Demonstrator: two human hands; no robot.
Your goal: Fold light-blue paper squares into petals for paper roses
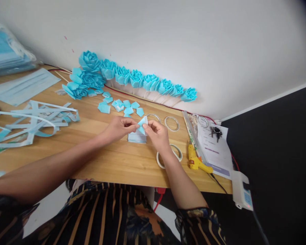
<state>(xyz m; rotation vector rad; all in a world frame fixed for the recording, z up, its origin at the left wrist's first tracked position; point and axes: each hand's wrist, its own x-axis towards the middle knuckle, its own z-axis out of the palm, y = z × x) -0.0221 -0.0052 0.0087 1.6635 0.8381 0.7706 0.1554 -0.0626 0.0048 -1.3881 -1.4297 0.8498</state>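
1) Left hand [121, 128] and right hand [157, 134] both pinching blue cloth [142, 123] above the pale stack [137, 138]
2) Cloth judged light, soft, easily creased; best held at opposite edges

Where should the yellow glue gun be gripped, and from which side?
Probably the handle of the glue gun, right hand coming from the near right: it juts that way, while the nozzle points away toward the wall. Avoid the cord trailing from the handle's end.
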